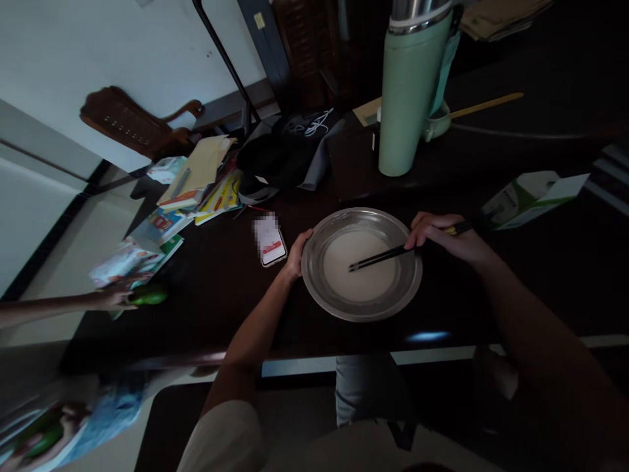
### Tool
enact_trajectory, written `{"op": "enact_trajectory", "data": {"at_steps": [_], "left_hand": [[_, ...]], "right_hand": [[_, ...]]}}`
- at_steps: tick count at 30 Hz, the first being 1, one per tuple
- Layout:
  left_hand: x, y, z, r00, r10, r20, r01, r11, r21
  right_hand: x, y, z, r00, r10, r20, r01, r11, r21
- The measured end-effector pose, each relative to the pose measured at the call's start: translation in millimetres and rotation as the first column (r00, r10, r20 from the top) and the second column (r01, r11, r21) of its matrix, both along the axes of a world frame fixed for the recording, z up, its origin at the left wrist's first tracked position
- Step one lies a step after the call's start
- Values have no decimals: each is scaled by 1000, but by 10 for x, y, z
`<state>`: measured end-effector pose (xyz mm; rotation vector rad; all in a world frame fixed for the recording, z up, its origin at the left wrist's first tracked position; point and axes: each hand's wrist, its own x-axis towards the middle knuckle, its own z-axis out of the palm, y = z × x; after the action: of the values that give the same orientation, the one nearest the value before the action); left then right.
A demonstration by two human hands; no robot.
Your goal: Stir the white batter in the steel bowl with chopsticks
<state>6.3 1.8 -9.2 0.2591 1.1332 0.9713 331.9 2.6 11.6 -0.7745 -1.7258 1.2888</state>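
A wide metal bowl (319,298) rests on the dark table in front of me, holding a white, smooth-looking liquid or batter (361,278). My left hand (297,254) grips the bowl's left rim, the thumb over the edge and the other fingers mostly hidden beneath. In my right hand (442,235) is a pair of dark chopsticks (381,257), pinched near their upper ends. They slant down to the left over the bowl, their tips at the white mixture. Whether the tips are dipped in or just above it, I cannot tell.
A phone (271,242) lies left of the bowl. Beyond stand a green tumbler (410,98) and a black bag (285,154). An opened carton (533,200) lies right. Books and papers (196,174) are piled left. Another person's hand (115,298) holds a green fruit (149,295).
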Motion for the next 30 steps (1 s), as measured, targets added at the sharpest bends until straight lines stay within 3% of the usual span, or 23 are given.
{"op": "enact_trajectory", "data": {"at_steps": [5, 11, 14, 17, 20, 24, 26, 30], "left_hand": [[-17, 3, -11, 1000, -9, -12, 9, 1000, -11], [-22, -6, -9, 999, -31, -30, 32, 999, 10], [-10, -10, 6, 1000, -25, -19, 25, 1000, 6], [2, -8, 23, 1000, -17, -9, 17, 1000, -14], [6, -4, 28, 1000, -11, -9, 11, 1000, 10], [-9, 6, -2, 1000, -27, -9, 27, 999, 35], [-22, 14, -23, 1000, -25, -13, 25, 1000, 11], [-30, 26, -41, 1000, 4, -20, -4, 1000, -21]], "right_hand": [[48, 34, -22, 985, -149, -85, 150, 989, 10], [8, 12, -13, 1000, 8, -3, -8, 1000, -9], [0, 17, -12, 996, -87, 20, 87, 996, 15], [44, 33, -12, 980, -189, -66, 190, 982, 15], [66, 32, -9, 987, -115, -112, 115, 993, -3], [6, 12, -2, 999, 33, 0, -33, 999, -5], [-19, 5, 7, 999, -4, 34, 4, 1000, 16], [18, -2, 39, 981, -192, -13, 192, 981, 2]]}}
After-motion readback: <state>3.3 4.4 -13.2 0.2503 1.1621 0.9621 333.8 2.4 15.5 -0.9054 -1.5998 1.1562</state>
